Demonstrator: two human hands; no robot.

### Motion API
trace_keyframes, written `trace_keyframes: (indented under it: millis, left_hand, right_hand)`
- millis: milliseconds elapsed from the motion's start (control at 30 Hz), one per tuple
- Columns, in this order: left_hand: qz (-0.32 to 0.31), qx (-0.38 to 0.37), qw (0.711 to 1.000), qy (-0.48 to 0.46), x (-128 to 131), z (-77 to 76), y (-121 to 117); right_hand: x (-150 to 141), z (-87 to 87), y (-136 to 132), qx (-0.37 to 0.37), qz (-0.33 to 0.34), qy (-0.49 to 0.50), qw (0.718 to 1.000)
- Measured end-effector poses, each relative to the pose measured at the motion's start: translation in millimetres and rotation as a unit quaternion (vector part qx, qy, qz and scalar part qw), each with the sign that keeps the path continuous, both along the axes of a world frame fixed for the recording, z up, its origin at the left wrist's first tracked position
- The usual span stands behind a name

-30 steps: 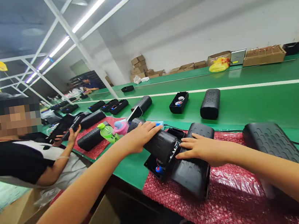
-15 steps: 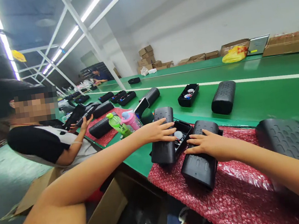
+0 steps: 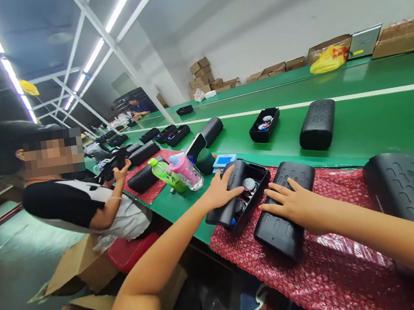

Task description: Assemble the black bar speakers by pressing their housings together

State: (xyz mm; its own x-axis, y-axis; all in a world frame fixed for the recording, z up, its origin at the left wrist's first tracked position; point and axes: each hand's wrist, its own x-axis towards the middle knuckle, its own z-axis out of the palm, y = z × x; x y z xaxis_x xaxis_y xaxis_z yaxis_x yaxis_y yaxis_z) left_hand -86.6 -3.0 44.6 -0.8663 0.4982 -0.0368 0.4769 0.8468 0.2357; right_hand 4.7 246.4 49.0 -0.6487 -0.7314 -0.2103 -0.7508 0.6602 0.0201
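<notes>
My left hand (image 3: 221, 191) grips a black speaker cover (image 3: 225, 212), thumb and fingers apart over its top. The cover is tilted at the left side of an open black speaker housing (image 3: 258, 181), where round silver drivers (image 3: 250, 186) and red and blue wires show. My right hand (image 3: 295, 203) lies with spread fingers on a closed black speaker (image 3: 278, 234), just right of the open housing. Both units rest on red bubble wrap (image 3: 343, 259). A larger black ridged case (image 3: 412, 189) stands by my right forearm.
A pink-lidded bottle (image 3: 188, 170), a green bottle (image 3: 165, 173) and a blue-screened device (image 3: 223, 161) stand beyond my left hand. More black speakers (image 3: 317, 125) sit on the green bench. A co-worker (image 3: 79, 202) sits at left, handling a black part. Cardboard boxes (image 3: 69, 269) are on the floor.
My left hand has tipped the cover to the left, showing more of the housing's inside. My right hand stays on the closed speaker. The view has shifted slightly.
</notes>
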Motion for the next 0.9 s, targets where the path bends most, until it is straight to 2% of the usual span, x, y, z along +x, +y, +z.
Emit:
trace_keyframes:
  millis: [67, 167, 367, 533, 900]
  left_hand:
    - [0.043, 0.004, 0.999, -0.019, -2, -6.7, 1]
    - [0.063, 0.014, 0.998, -0.022, 1, -9.4, 5]
    - [0.014, 0.034, 0.999, 0.016, 18, 1.0, 17]
    - [-0.052, 0.027, 0.998, -0.018, 17, 3.4, 22]
    - [-0.056, 0.000, 0.998, -0.016, 19, 7.3, 31]
  right_hand:
    - [-2, 0.5, 0, -0.007, 0.008, -0.006, 1.000]
    - [-5, 1.1, 4, -0.028, 0.019, -0.011, 0.999]
    - [-5, -1.6, 8, -0.059, 0.031, -0.002, 0.998]
    - [-9, -7.2, 7, -0.076, 0.039, -0.016, 0.996]
    - [-11, -8.7, 10, -0.102, 0.038, -0.029, 0.994]
